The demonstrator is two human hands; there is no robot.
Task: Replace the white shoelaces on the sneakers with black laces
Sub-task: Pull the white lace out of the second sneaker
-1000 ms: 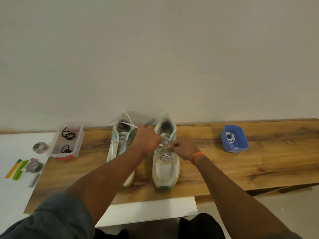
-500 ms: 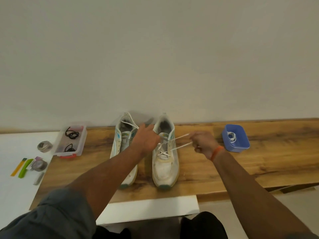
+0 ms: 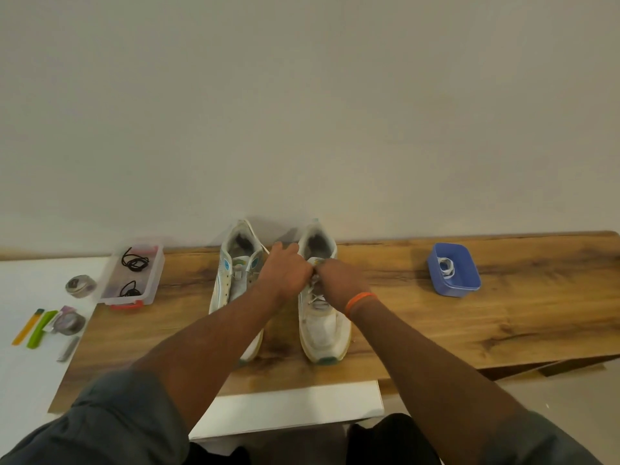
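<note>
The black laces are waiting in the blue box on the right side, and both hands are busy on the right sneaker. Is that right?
Not quite. In the head view the black laces lie in the clear box on the left; the blue box holds something white. Both the left hand and right hand are at the right sneaker.
</note>
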